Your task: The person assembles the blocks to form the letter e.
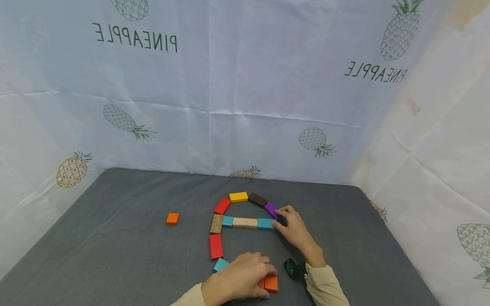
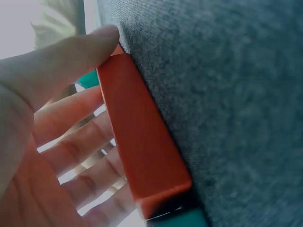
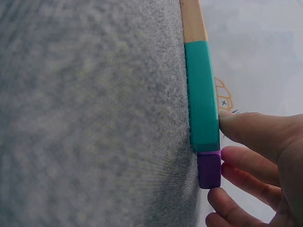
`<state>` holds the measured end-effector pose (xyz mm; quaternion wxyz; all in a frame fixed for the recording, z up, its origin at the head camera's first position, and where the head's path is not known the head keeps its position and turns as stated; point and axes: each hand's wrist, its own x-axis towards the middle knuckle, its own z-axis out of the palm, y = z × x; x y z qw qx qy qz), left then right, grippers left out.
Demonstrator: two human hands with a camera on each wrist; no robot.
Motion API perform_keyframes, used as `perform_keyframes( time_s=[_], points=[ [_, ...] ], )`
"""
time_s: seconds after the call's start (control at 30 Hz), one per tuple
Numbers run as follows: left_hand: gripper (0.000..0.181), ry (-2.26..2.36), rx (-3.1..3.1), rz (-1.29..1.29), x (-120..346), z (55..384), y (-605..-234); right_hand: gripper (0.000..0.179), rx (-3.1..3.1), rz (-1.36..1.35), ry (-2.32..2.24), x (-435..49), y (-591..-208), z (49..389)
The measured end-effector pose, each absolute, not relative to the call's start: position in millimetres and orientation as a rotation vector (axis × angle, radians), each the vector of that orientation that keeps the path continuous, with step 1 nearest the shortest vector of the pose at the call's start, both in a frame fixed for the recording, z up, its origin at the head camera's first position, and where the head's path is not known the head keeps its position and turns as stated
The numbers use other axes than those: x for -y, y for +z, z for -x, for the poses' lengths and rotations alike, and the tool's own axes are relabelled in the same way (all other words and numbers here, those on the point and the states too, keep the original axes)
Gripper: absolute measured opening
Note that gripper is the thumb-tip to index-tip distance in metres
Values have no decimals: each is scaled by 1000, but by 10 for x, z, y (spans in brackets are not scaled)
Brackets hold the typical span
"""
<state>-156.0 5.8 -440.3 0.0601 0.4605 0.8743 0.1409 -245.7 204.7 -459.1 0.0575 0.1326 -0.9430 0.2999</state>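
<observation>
Colored blocks lie in a curved outline with a straight crossbar on the grey cloth. My left hand [image 1: 243,276] is at the near side, its thumb and fingers on either side of a red block [image 2: 142,127]. An orange block [image 1: 271,284] adjoins that block's right end. At the crossbar's right end, my right hand [image 1: 296,229] rests its thumb on a teal block [image 3: 202,94]. Its other fingers touch a purple block [image 3: 209,170], which meets the teal one at a corner. A pale wooden block [image 1: 245,223] continues the crossbar leftward. My left hand partly covers the near blocks.
A yellow block [image 1: 238,196], a dark brown block [image 1: 257,199] and a red block [image 1: 223,206] form the far curve. Another orange block [image 1: 172,219] lies apart on the left. Pineapple-printed curtains [image 1: 245,85] stand behind the table [image 1: 126,238] and along its sides.
</observation>
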Motion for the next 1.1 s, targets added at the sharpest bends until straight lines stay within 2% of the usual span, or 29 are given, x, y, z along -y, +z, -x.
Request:
perform_keyframes(
  time_s=[0.57, 1.1],
  points=[
    [31, 487, -2664, -1358, -39, 1539, -4417, 40, 2876, -395, 912, -2048, -4572, 2448],
    [30, 493, -2671, -1233, 64, 1601, -4268, 40, 2863, -410, 895, -2057, -4581, 2463]
  ],
)
